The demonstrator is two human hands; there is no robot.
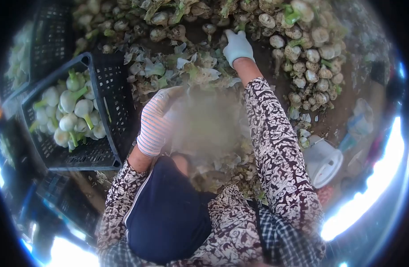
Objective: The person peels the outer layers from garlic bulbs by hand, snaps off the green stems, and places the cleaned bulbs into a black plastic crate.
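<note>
My left hand (154,122), in a striped knit glove, is held above my lap, left of the middle. A blurred patch in the picture covers its fingertips and anything they hold. My right hand (238,47), in a white glove, reaches forward to the near edge of a heap of unpeeled garlic bulbs (294,52). Its fingers look curled in, and the back of the hand hides what is in them. Peeled white garlic bulbs (75,107) with short green stems lie in a black plastic crate (112,95) left of my left hand.
Loose papery skins (162,66) cover the ground between my hands and the heap. A white bucket (324,164) lies tipped beside my right arm. Another dark crate (49,42) with pale bulbs stands at the far left. A dark blue cloth (166,213) covers my left knee.
</note>
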